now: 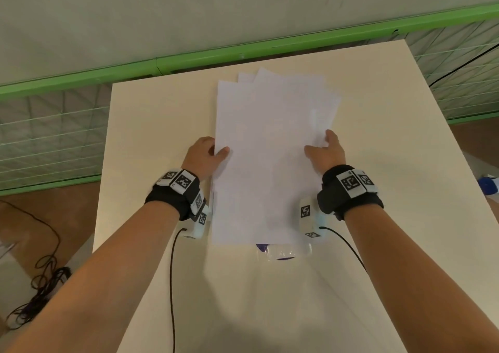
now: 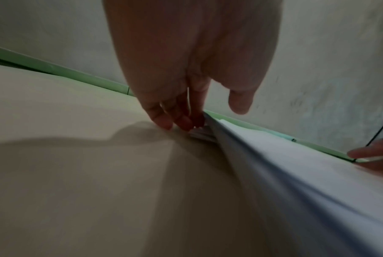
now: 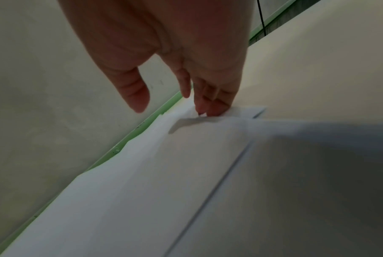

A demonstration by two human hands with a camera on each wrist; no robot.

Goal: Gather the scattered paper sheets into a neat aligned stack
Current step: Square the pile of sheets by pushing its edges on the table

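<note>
Left of centre in the head view, the left hand [image 1: 205, 154] pinches the pile's left edge, thumb on top and fingers [image 2: 181, 120] tucked under the sheets' edges, as the left wrist view shows. At centre, the sheets [image 1: 270, 150] lie on the table [image 1: 151, 125] as one overlapping pile, so gathering appears largely done; alignment is not, since corners fan out at the pile's upper end and the right edge is stepped. Right of centre, the right hand [image 1: 325, 150] rests on the pile's right side, fingertips [image 3: 214, 107] pressing the paper down and thumb held clear above it, fingers only slightly bent, grasping nothing. What is left, as a judgement: squaring the edges, probably by tapping or pushing both sides inward. Count: one pile; at least four sheet corners are separable at the upper end, but the exact number of sheets cannot be told; two hands; one table.
</note>
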